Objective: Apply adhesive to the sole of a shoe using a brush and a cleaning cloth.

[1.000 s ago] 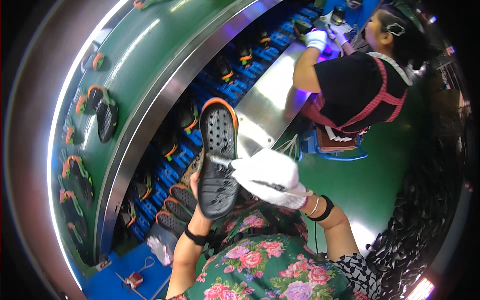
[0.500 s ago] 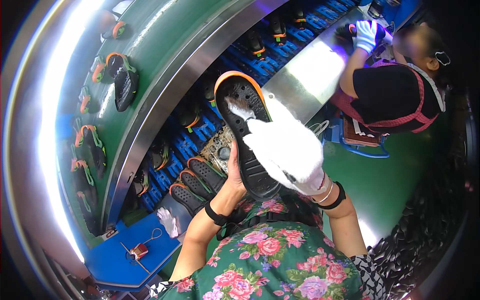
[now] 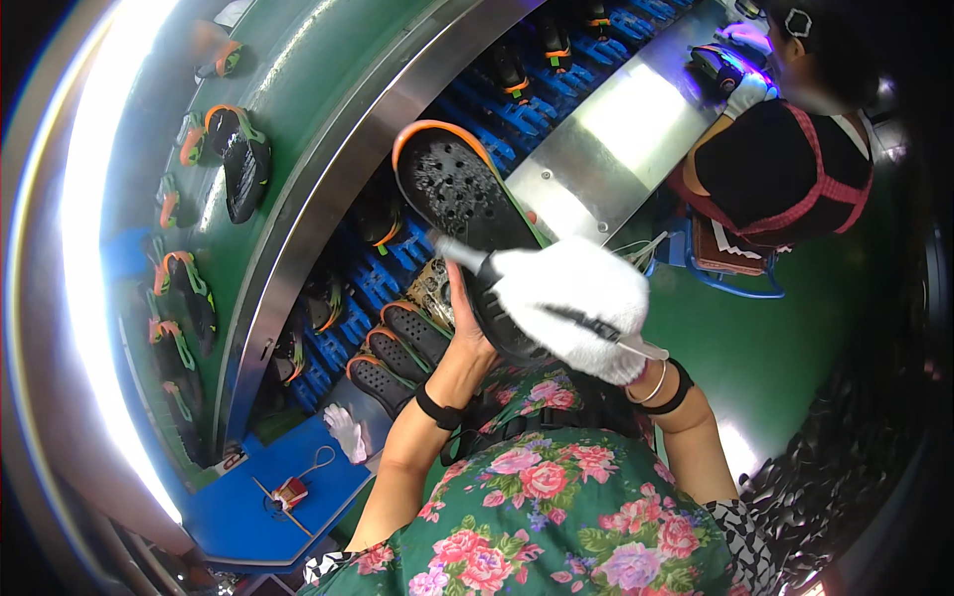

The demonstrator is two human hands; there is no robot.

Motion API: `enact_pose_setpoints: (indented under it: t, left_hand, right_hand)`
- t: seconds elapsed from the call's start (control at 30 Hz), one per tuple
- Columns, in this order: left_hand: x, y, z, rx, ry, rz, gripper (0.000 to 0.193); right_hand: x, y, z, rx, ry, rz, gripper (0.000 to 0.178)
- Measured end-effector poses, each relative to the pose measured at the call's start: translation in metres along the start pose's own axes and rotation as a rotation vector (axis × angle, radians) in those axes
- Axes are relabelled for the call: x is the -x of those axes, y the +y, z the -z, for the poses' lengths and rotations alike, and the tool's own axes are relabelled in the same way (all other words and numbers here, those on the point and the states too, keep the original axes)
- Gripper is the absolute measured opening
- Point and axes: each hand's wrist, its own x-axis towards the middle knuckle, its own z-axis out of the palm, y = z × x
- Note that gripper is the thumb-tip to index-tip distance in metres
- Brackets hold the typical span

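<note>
My bare left hand (image 3: 467, 316) grips a black shoe sole (image 3: 459, 189) from beneath, thumb along its left edge. The sole has an orange and green rim and a field of round holes, where its surface looks wet and glossy. My right hand (image 3: 568, 306), in a white glove, is closed around a brush (image 3: 465, 255). Its pale tip lies at the left edge of the sole, below the holes. A splattered pot (image 3: 433, 288) is partly hidden behind my left hand. Several similar soles (image 3: 396, 353) stand in a row beside my left wrist.
A metal-edged green conveyor (image 3: 328, 84) carrying shoes curves along the left. Blue racks (image 3: 393, 238) with shoes run behind the sole. A blue table (image 3: 234, 512) holds a loose glove (image 3: 345, 433). A co-worker (image 3: 780, 189) sits at the metal bench (image 3: 581, 164); dark pieces are heaped at right.
The brush has moved from among the holes down and left to the sole's edge. The sole's top end has shifted up and left. The co-worker has leaned forward.
</note>
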Motion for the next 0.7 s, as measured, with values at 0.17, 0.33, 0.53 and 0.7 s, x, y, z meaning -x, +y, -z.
enact_pose_setpoints:
  t: [0.17, 0.33, 0.53, 0.7]
  left_hand:
    - [-0.013, 0.003, -0.027, -0.012, -0.226, 0.034, 0.104]
    - [-0.015, -0.001, -0.030, 0.172, -0.187, -0.023, 0.099]
    - [-0.022, 0.010, -0.029, 0.138, -0.206, 0.017, 0.101]
    - [-0.027, 0.014, -0.032, 0.193, -0.409, 0.083, 0.099]
  right_hand:
    - [0.012, 0.000, -0.011, 0.129, -0.018, 0.011, 0.025]
    - [0.015, 0.005, -0.002, -0.115, 0.037, -0.039, 0.026]
    - [0.025, 0.000, -0.019, 0.020, -0.035, 0.107, 0.029]
    - [0.021, 0.005, 0.002, -0.082, -0.031, -0.021, 0.029]
